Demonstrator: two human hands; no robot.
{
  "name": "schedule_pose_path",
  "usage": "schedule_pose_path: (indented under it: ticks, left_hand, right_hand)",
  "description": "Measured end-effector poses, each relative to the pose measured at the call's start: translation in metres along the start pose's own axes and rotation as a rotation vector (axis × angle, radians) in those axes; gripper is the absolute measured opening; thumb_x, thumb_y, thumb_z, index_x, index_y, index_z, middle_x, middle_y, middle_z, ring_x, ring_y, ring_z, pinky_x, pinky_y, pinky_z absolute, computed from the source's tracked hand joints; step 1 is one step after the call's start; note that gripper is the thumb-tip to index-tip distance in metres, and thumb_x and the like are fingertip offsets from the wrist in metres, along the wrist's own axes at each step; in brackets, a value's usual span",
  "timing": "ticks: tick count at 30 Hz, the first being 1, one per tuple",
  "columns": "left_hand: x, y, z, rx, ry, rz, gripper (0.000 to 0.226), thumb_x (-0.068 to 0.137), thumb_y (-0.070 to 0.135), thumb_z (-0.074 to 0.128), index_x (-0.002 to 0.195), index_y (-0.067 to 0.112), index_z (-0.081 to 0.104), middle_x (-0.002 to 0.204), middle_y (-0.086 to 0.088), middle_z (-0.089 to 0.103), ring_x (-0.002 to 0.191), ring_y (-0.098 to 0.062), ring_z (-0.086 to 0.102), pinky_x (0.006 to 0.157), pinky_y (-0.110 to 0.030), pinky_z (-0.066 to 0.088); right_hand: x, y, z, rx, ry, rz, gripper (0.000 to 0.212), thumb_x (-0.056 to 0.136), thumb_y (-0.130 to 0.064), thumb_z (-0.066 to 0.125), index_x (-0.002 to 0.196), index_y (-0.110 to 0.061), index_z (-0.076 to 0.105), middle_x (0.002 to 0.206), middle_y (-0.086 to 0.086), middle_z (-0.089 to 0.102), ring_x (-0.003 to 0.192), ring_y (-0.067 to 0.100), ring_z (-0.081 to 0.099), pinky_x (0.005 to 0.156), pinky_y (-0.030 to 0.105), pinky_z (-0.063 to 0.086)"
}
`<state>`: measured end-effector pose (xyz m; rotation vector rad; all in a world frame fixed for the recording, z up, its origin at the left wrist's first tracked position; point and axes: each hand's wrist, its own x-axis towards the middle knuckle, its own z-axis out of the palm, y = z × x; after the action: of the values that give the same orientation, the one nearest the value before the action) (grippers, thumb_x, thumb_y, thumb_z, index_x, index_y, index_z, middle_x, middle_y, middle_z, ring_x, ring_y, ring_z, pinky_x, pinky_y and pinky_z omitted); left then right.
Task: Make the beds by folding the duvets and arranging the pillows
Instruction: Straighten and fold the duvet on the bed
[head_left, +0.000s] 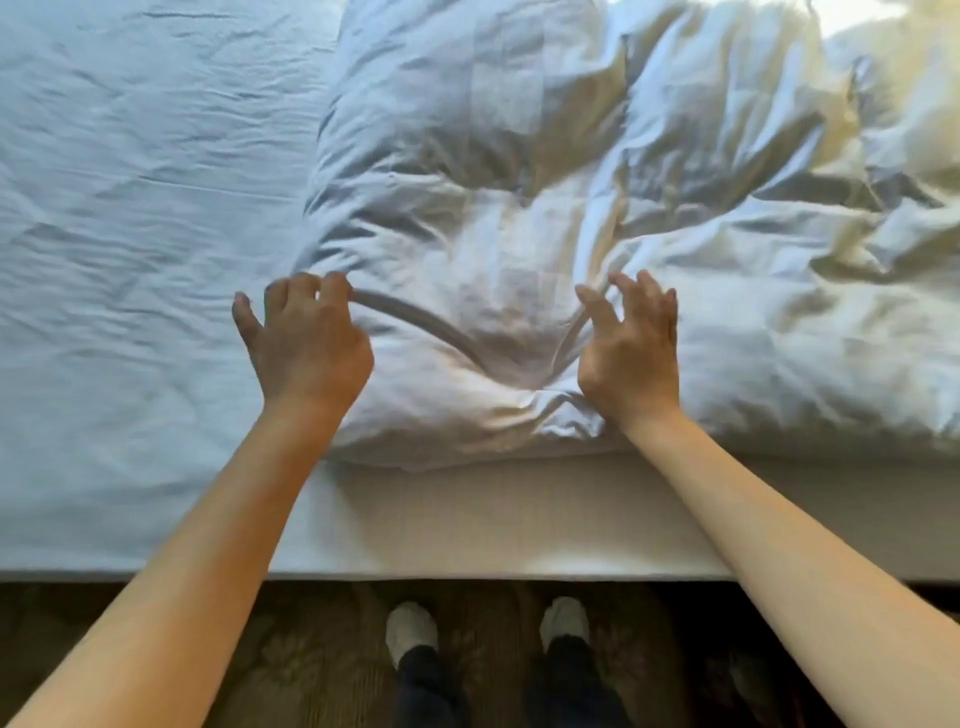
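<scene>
White duvet (519, 249) lies crumpled on the bed (130, 208), folding barely begun, no pillows in view. My left hand (306, 348) pinches a ridge of it; my right hand (631, 343) rests spread on it, grasping nothing.

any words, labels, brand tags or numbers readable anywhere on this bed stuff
None: no word, label, brand or number shows anywhere.
The crumpled white duvet, the wrinkled pale blue sheet, the white mattress side and the pale grey slippers all look plain.
</scene>
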<state>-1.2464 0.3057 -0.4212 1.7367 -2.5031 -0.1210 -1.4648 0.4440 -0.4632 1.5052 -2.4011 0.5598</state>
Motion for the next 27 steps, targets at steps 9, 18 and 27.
schedule_pose_path:
  ticks: [9,18,27]
  left_hand:
    - [0.010,0.101,0.092,0.199,-0.708,-0.222,0.105,0.080,0.063,0.058,0.147,0.033,-0.017,0.155,-0.010,-0.023,0.140,-0.047,-0.011,0.103,-0.073,0.009]
    - [-0.063,0.377,0.120,-0.049,-0.509,0.507,0.097,0.071,0.078,0.049,0.145,0.049,-0.006,0.158,0.003,-0.017,0.146,-0.032,-0.007,0.104,-0.071,0.011]
    - [-0.096,0.508,0.178,0.164,-0.615,0.572,0.128,0.047,0.085,0.062,0.136,0.054,-0.026,0.150,-0.007,-0.037,0.140,-0.039,-0.026,0.099,-0.077,0.005]
  right_hand:
    - [-0.046,0.132,0.036,-0.190,-0.705,0.204,0.056,0.097,-0.046,0.022,0.149,-0.039,0.003,0.160,0.001,0.002,0.146,0.028,0.000,0.113,0.057,-0.006]
    - [-0.075,0.390,-0.045,-0.333,-0.707,0.477,0.057,0.095,-0.059,0.019,0.148,-0.044,0.006,0.159,-0.003,-0.006,0.146,0.023,-0.008,0.114,0.051,-0.008]
    - [-0.111,0.557,-0.062,-0.247,-0.653,0.705,0.078,0.086,-0.072,0.029,0.150,-0.036,0.003,0.158,0.014,-0.008,0.146,0.027,-0.005,0.117,0.042,-0.001]
